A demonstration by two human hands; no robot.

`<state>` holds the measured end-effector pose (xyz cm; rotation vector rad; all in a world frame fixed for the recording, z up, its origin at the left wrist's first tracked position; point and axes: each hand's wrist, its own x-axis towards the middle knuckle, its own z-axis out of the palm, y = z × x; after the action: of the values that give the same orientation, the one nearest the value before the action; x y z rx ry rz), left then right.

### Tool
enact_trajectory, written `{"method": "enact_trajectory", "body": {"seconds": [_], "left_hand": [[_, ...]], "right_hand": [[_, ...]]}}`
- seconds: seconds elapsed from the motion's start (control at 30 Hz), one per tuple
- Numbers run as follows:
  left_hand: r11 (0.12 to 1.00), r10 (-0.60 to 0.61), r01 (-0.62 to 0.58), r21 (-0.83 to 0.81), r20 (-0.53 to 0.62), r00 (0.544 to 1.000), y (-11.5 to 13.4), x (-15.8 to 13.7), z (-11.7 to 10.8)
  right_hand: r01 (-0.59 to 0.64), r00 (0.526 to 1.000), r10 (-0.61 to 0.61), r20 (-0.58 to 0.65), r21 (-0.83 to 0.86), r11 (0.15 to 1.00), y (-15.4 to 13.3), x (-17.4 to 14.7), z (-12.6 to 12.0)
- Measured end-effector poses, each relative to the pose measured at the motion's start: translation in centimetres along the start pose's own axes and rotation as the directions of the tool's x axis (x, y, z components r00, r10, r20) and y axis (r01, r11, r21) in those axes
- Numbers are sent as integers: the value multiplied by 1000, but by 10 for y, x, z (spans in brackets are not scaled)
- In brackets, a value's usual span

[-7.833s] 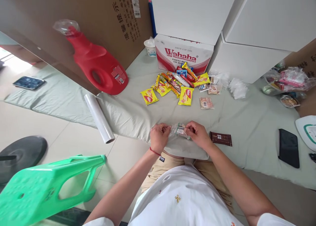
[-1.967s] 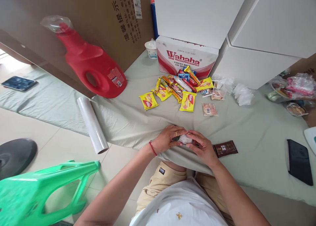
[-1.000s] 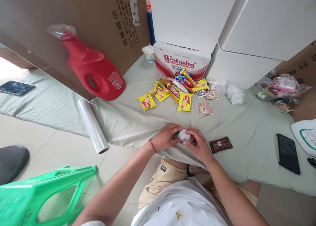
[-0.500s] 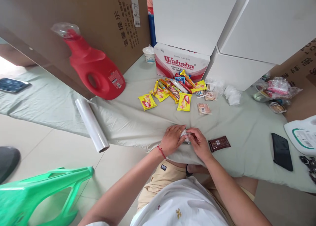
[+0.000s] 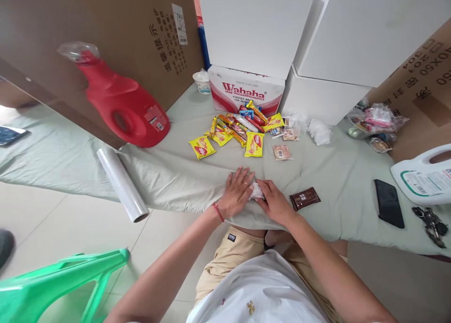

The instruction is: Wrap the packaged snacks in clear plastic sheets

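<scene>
A small whitish packet (image 5: 256, 191) in crinkled clear wrap lies on the cloth near its front edge, partly covered by my fingers; its contents cannot be made out. My left hand (image 5: 237, 195), with a red string at the wrist, lies flat beside it, fingers stretched out and thumb at the packet's edge. From the other side, my right hand (image 5: 276, 201) grips the packet with thumb and fingers. A brown wrapped snack (image 5: 305, 199) lies just right of that hand. Beyond both hands are yellow snack packets (image 5: 254, 145) and a pile of colourful wrapped bars (image 5: 239, 131).
On the left stand a red jug (image 5: 123, 106) and a roll of plastic film (image 5: 122, 184). A Wahaba-style printed carton (image 5: 246, 90) backs the pile. Farther right are a phone (image 5: 388, 203), keys (image 5: 430, 224) and a white jug (image 5: 423, 179). A green stool (image 5: 63, 278) stands below left.
My left hand has flattened, its fingers now stretched out on the cloth. My right hand has gone from a fingertip pinch to a wider hold on the packet. The camera view has shifted slightly.
</scene>
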<state>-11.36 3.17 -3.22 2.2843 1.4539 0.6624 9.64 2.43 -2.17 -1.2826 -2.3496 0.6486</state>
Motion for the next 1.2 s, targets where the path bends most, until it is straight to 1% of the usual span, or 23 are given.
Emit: {"method": "enact_trajectory", "body": {"seconds": [0.07, 0.17, 0.2, 0.27, 0.33, 0.37, 0.4, 0.47, 0.53, 0.6, 0.63, 0.67, 0.7, 0.73, 0.83, 0.87, 0.9, 0.93, 1.0, 1.07, 1.1, 1.13, 1.2], "left_hand": [[999, -33, 27, -38, -181, 983, -8, -11, -7], [993, -114, 103, -50, -425, 898, -18, -38, -16], [992, -127, 126, -32, -444, 887, -21, -46, -18], [993, -88, 115, 39, -422, 902, -24, -59, -20], [991, -23, 73, 111, -399, 917, -25, -64, -18], [984, -5, 79, 158, -418, 908, -25, -64, -16], [972, -4, 113, 207, -464, 886, -25, -64, -12], [931, -21, 231, 282, -591, 806, -25, -62, -4], [913, -40, 302, 273, -678, 734, -26, -63, 3], [936, -69, 285, 208, -683, 727, -28, -66, 5], [947, -89, 270, 172, -668, 738, -29, -67, 4], [955, -110, 263, 141, -652, 750, -30, -69, 2], [959, -127, 258, 119, -634, 762, -30, -70, 0], [962, -134, 251, 107, -616, 776, -30, -71, -2], [966, -133, 237, 100, -592, 795, -28, -72, -5], [964, -136, 244, 104, -596, 791, -27, -72, -5], [960, -145, 261, 106, -607, 781, -27, -72, -4], [954, -158, 281, 104, -621, 768, -27, -73, -3], [947, -182, 310, 87, -649, 739, -27, -73, 0], [953, -178, 295, 66, -666, 724, -28, -73, 2], [959, -165, 275, 63, -666, 727, -28, -73, 2], [965, -145, 252, 68, -663, 735, -29, -72, 2], [971, -108, 219, 94, -645, 756, -29, -71, 0]], "right_hand": [[-36, 998, 40, -59, 67, 997, -3, -5, -1], [-110, 981, 136, -139, 180, 977, -9, -25, -16], [-132, 974, 167, -156, 213, 968, -11, -35, -23], [-184, 959, 230, -164, 254, 949, -11, -58, -36], [-271, 939, 316, -134, 277, 922, -6, -84, -48], [-330, 922, 373, -108, 288, 899, -1, -96, -53], [-390, 899, 430, -76, 303, 869, 7, -107, -59], [-494, 848, 529, -10, 343, 799, 28, -123, -74], [-561, 801, 598, 29, 385, 733, 57, -127, -97], [-605, 744, 668, -12, 412, 682, 93, -114, -132], [-620, 701, 708, -84, 420, 663, 112, -102, -153], [-638, 632, 754, -179, 432, 638, 131, -87, -178], [-661, 550, 794, -257, 446, 603, 150, -69, -205], [-674, 451, 822, -348, 472, 569, 166, -50, -233], [-594, 205, 811, -548, 589, 548, 202, 2, -312], [-573, 156, 790, -592, 598, 561, 208, 14, -332], [-556, 133, 783, -608, 608, 567, 211, 24, -346], [-530, 131, 778, -614, 620, 578, 211, 29, -353], [-461, 210, 780, -590, 643, 611, 202, 29, -346], [-378, 357, 757, -548, 656, 653, 182, 14, -312], [-369, 409, 746, -525, 653, 662, 168, 1, -288], [-363, 493, 711, -501, 624, 692, 152, -13, -262], [-443, 685, 648, -332, 517, 732, 115, -44, -210]]}}
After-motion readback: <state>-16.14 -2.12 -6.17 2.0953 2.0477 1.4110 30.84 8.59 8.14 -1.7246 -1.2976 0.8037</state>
